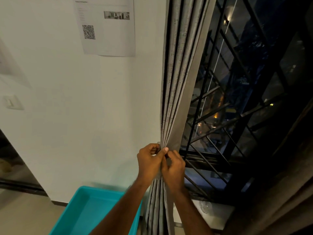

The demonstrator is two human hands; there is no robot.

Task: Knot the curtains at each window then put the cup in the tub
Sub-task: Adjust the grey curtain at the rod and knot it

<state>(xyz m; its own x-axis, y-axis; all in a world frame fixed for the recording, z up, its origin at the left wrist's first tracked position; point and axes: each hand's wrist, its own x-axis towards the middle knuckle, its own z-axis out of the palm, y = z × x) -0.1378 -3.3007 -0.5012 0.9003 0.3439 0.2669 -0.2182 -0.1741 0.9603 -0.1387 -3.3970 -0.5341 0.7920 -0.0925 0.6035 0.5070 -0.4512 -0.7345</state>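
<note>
Grey pleated fabric curtain (176, 85) hung gathered, pinched between the left hand (149, 161) and right hand (173, 168), both clenched around its folds. Below the left forearm sat a turquoise plastic tub (81, 211). Right of the hands, a clear glass cup (205, 206) stood on the pale sill (220, 217), beneath the black window grille (237, 102); a white wall (84, 107) rose to their left.
</note>
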